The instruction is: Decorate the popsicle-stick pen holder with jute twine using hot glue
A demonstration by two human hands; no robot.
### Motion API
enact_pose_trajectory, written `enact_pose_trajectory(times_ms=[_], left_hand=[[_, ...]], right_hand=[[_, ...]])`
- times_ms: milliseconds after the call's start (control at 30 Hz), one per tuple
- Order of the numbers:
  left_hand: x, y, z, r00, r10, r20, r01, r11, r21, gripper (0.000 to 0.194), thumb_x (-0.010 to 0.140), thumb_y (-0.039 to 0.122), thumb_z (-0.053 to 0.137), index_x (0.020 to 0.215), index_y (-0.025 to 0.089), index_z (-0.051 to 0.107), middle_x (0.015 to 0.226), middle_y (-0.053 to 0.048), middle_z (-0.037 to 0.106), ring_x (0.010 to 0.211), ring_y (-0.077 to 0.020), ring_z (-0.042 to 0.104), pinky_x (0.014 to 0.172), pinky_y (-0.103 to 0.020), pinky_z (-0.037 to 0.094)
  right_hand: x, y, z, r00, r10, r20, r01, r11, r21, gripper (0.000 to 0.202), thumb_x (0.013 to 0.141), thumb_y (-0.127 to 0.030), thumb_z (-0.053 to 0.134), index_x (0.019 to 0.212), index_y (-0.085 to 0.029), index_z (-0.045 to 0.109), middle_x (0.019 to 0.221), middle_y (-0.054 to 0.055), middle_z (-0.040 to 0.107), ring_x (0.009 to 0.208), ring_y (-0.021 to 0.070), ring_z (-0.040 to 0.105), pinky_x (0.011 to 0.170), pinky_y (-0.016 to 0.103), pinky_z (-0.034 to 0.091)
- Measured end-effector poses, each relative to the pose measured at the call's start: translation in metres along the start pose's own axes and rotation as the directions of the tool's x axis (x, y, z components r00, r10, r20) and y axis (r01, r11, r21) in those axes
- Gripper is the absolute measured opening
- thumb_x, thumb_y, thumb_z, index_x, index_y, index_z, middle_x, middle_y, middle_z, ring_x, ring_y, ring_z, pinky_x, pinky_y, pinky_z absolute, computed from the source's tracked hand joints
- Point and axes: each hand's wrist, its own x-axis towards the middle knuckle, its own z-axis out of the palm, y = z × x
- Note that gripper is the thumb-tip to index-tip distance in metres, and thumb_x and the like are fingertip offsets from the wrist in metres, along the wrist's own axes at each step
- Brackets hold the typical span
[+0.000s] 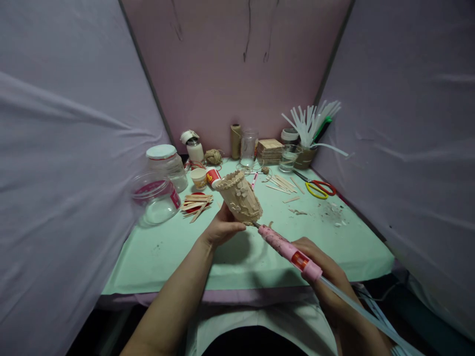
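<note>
Glue stick (365,311), long and clear, trails back past my right hand (323,267), whose fingers are wrapped round the rear of the pink glue gun (285,248); some are hidden behind it. I steer from afar through the head camera, and with the grip so far back a small turn of the wrist should swing the nozzle (256,224) a lot, so I want slow, short moves. Ahead of those fingers, the nozzle is at the lower end of the decorated vessel (241,200); I cannot tell whether it touches. My left hand (222,228) grips the vessel, fingers behind it and thumb along its underside, mouth tilted up and leftward. That thumb lies close to the nozzle, so I would turn the vessel rather than push the tip toward skin. Beyond the left fingers lies a pile of wooden sticks (198,202); beyond the right, scissors (319,190), well clear of the gun. Farthest out, spare glue sticks (308,123) stand upright.
</note>
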Motion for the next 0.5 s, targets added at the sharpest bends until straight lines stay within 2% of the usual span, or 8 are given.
enact_pose_trajectory(times_ms=[267,500], left_hand=[[0.0,-0.0004,-0.001,1.0,-0.014,-0.006,0.014,1.0,0.015,0.09,0.05,0.014,0.089,0.131,0.029,0.052,0.128,-0.009,0.064,0.129,-0.0343,0.052,0.112,-0.054,0.032],[0.0002,-0.0008,-0.0021,1.0,-0.011,0.017,0.011,1.0,0.012,0.086,0.052,0.012,0.088,0.129,0.028,0.053,0.128,-0.008,0.064,0.125,-0.0321,0.056,0.111,-0.052,0.034]], right_hand=[[0.0019,-0.0024,0.0002,1.0,-0.028,-0.005,0.028,1.0,-0.006,0.031,0.095,-0.04,0.046,0.117,-0.031,0.066,0.091,0.008,0.068,0.079,0.0256,0.062,0.068,0.036,0.051],[0.0002,-0.0008,-0.0007,1.0,-0.022,-0.011,0.022,0.999,-0.03,0.037,0.095,-0.048,0.045,0.117,-0.028,0.067,0.087,0.008,0.066,0.076,0.0249,0.06,0.066,0.036,0.049]])
